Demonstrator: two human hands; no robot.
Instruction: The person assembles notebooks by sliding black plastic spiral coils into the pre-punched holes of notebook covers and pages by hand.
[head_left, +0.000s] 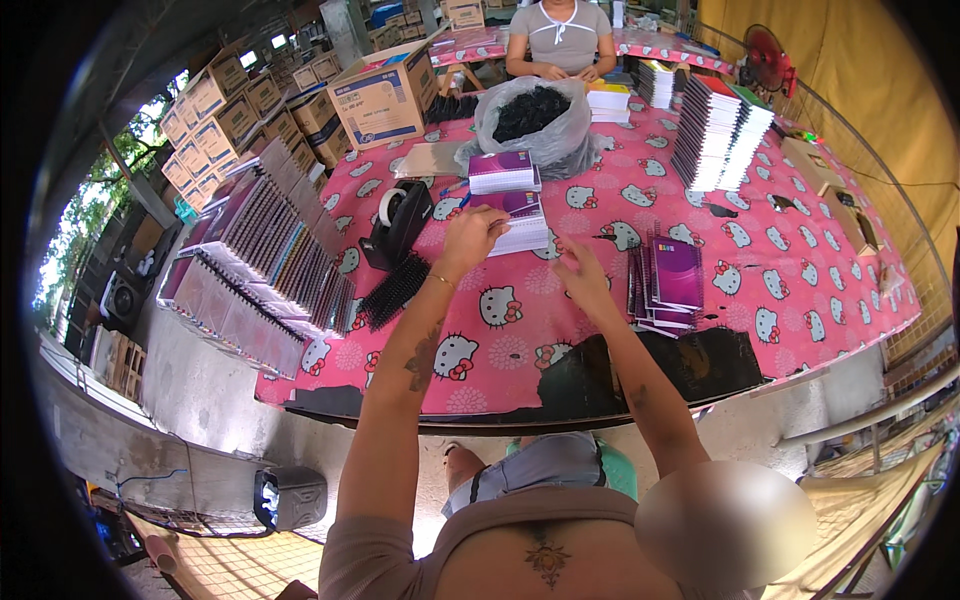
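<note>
My left hand (470,236) reaches onto a stack of white-paged notebooks with a purple cover (520,222) in the middle of the pink cartoon-cat tablecloth (780,270); its fingers touch the stack's near left edge. My right hand (580,278) hovers just right of and nearer than that stack, fingers loosely curled with nothing seen in them. A second purple notebook stack (503,171) lies just beyond. A pile of purple spiral-bound notebooks (668,285) lies right of my right hand.
A black tape dispenser (398,222) and black binding combs (395,290) sit to the left, beside rows of bound notebooks (270,260). A clear bag of black coils (535,120), a cardboard box (385,95), tall notebook stacks (715,130) and a seated person (560,40) are beyond.
</note>
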